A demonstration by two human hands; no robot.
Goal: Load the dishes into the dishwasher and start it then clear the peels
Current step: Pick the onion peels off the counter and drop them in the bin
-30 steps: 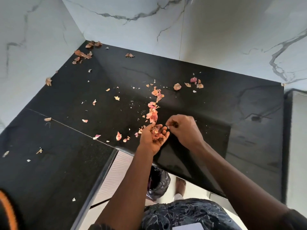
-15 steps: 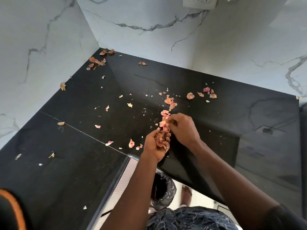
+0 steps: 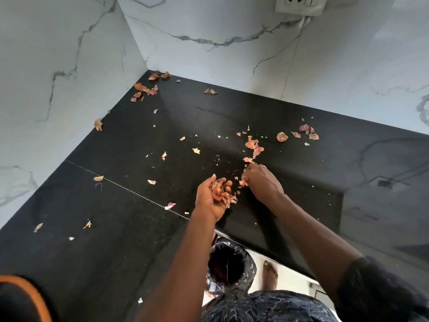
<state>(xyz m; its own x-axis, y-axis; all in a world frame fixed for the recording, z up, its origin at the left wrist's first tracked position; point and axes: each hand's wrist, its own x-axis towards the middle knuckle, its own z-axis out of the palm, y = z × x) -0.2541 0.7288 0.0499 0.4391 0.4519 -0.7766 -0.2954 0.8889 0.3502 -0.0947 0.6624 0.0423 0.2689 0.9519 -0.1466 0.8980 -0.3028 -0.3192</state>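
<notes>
Peels (image 3: pixel 218 192) in cupped left hand (image 3: pixel 209 203), bin (image 3: pixel 228 267) below

The left forearm (image 3: pixel 183 263) and right forearm (image 3: pixel 308 228) are bare and reach forward from the bottom of the view, drawing close at the hands. The left hand (image 3: pixel 212 197) is turned palm up and cupped, its fingers curled round a heap of onion peels (image 3: pixel 219 191). The right hand (image 3: pixel 262 182), just beside it, faces knuckles up with its fingers bent downward, pinching a few bits of peel. One right finger wears a ring (image 3: pixel 263 166). A dark sleeve (image 3: pixel 371 287) covers the right upper arm.
</notes>
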